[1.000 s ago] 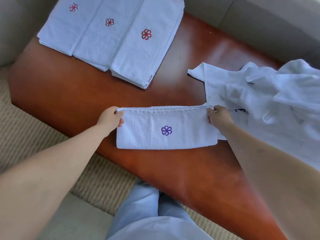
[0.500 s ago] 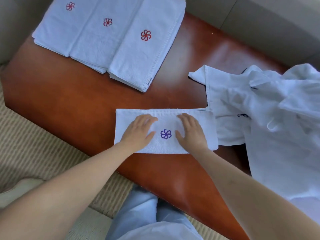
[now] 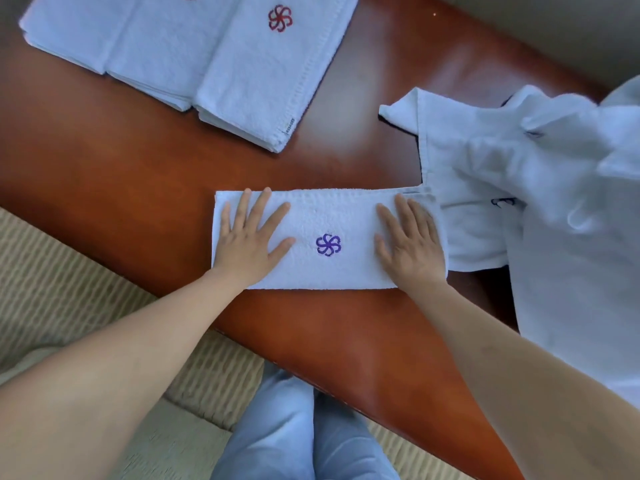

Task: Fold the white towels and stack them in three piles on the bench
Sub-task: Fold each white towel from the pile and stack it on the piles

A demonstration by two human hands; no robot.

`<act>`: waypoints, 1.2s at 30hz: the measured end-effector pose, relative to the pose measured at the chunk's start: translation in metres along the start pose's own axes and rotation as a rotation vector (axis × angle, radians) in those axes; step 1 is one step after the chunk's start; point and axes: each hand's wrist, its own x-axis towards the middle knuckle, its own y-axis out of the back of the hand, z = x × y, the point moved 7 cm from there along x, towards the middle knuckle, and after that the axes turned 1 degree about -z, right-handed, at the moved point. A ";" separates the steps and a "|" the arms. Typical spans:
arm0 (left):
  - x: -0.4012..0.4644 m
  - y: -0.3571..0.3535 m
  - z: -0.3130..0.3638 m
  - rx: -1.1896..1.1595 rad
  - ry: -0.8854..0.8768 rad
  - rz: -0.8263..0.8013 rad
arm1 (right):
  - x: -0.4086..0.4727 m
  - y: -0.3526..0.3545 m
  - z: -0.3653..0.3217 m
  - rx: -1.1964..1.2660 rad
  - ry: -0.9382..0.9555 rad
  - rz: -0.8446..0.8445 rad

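Towels, far left: three piles of folded white terry towels with red flower emblems (image 3: 194,60) lie side by side, touching, at the bench's far left corner.
Left hand: the left hand (image 3: 247,237) lies flat, fingers straight and spread, pressing the left end of the folded white terry towel with a purple flower emblem (image 3: 327,240); it grasps nothing.
Change: half a second ago both palms sat close around the emblem; now they are apart at the towel's two ends, and a second ago they pinched its far corners. Judgement: this reads as smoothing after the fold, so the towel looks ready for one more fold or a move to a pile.
Right hand: the right hand (image 3: 412,244) is equally flat on the right end, holding nothing.
Unfolded heap: a crumpled mound of white towels (image 3: 554,188) touches the folded towel's right edge.
Surface: glossy reddish-brown wooden bench (image 3: 138,188).
Room: beige ribbed woven carpet (image 3: 69,282) below; pale blue trouser legs (image 3: 304,434) at the near edge.
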 end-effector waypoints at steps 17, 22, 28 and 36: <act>0.109 0.067 0.205 -0.239 -0.154 -0.314 | -0.102 0.000 0.079 1.295 -1.120 -0.140; 0.136 0.074 0.227 -0.356 -0.081 -0.491 | -0.108 -0.012 0.068 1.487 -1.165 -0.246; 0.122 0.125 0.214 -0.414 -0.186 -0.473 | -0.106 0.023 0.057 1.475 -0.996 -0.271; 0.070 0.230 0.136 -0.536 -0.143 -0.270 | -0.072 0.132 0.010 1.197 -0.691 -0.136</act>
